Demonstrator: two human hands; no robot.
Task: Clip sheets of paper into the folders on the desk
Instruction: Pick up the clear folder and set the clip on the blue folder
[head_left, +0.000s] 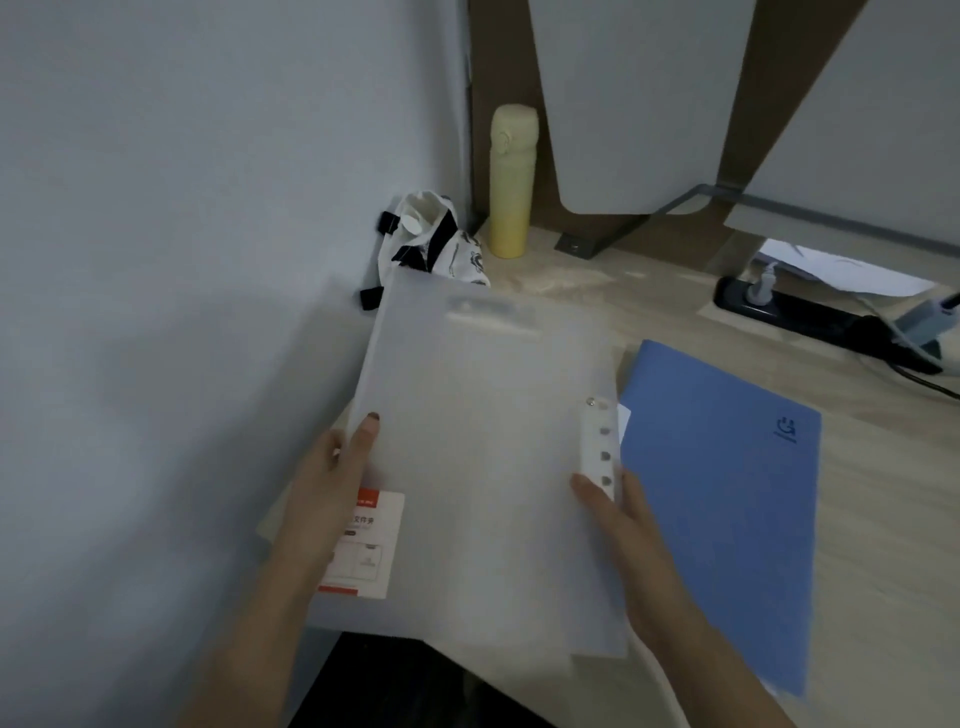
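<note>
The left hand (332, 483) grips the frosted translucent folder (483, 441) by its left edge, thumb curled over the cover and fingers hidden beneath. The right hand (618, 514) pinches the opposite edge beside a white studded strip (602, 447). The blue folder (727, 493) lies flat on the desk (883, 519), just right of that hand. The held folder overhangs the desk edge, so a loosened grip could let it slide off. Any sheets inside, perhaps unclipped, could spill.
</note>
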